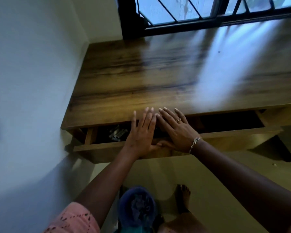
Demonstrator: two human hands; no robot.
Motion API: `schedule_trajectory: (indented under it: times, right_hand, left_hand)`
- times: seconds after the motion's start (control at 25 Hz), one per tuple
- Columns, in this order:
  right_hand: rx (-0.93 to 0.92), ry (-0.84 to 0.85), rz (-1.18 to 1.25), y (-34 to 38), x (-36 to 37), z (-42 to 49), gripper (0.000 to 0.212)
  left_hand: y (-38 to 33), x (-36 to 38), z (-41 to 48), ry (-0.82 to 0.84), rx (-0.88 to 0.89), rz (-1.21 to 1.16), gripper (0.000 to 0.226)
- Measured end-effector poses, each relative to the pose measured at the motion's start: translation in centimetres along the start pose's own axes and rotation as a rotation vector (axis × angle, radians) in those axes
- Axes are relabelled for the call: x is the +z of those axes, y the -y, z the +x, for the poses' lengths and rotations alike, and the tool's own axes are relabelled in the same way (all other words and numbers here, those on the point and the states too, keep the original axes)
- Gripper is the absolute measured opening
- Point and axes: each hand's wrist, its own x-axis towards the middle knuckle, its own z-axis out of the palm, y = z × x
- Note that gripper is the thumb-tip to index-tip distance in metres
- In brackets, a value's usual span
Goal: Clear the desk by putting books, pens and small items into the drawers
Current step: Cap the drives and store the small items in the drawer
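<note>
Wooden desk (pixel 141 73) edge sits under your fingertips (pixel 147 112), which are straight and slightly spread. Your left hand (pixel 141 132) and right hand (pixel 176 130) lie flat, side by side, across the gap of the part-open drawer (pixel 107 146). Inside, toward its left end, lie pale small items (pixel 117 133), too blurred to identify.

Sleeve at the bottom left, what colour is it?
Pink, with a lacy, holey pattern. The sleeve shows best in the head view.

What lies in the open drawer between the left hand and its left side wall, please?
In the head view, a cluster of small clear items lies in the drawer there, too blurred to identify.
</note>
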Motion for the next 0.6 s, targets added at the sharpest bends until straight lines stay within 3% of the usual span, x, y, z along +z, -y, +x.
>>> schedule_trajectory:
  times: [0.12,0.4,0.48,0.6]
  right_hand:
    - [-0.011,0.060,-0.081,-0.8,0.8,1.4,0.097]
    - [-0.012,-0.110,-0.117,-1.5,2.3,2.2,0.091]
    - [-0.023,-0.183,-0.140,-1.8,2.8,2.6,0.083]
    - [-0.033,-0.350,-0.131,-1.8,3.9,3.4,0.056]
  left_hand:
    - [0.2,0.2,0.9,0.082,-0.098,0.034,0.115]
    - [0.2,-1.5,2.3,0.117,-0.153,-0.061,0.096]
    - [-0.2,-1.1,2.8,0.053,-0.172,-0.062,0.089]
    - [-0.3,0.5,3.7,-0.179,-0.181,-0.051,0.076]
